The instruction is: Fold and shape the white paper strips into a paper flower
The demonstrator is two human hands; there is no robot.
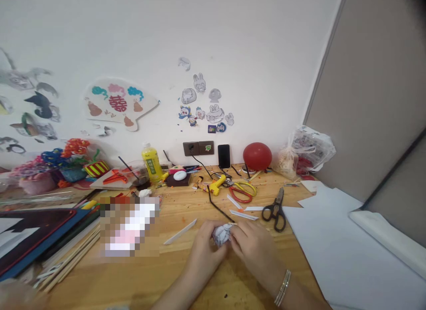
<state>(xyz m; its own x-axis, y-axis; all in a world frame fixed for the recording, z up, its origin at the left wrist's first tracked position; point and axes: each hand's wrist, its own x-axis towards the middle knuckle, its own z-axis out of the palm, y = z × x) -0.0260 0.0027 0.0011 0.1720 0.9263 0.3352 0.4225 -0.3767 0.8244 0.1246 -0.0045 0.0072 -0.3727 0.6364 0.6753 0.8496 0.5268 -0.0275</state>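
A crumpled ball of white paper (222, 234) sits between my two hands, just above the wooden table (143, 281). My left hand (208, 241) curls around the ball's left side. On its right side, the fingers of my right hand (251, 241) are closed and press against it; a thin pale stick-like piece (233, 223) shows at their tips. Black-handled scissors (275, 212) lie to the right of my right hand. White paper strips (244, 214) are scattered beyond the hands, and another strip (180, 231) lies to the left.
A yellow glue gun (218, 185), red-and-yellow scissors (242, 192), a phone (224, 156) and a red balloon (257, 156) are near the wall. A yellow drink bottle (152, 162) stands left of them. White sheets (346, 252) cover the right side; wooden sticks (75, 259) lie at left.
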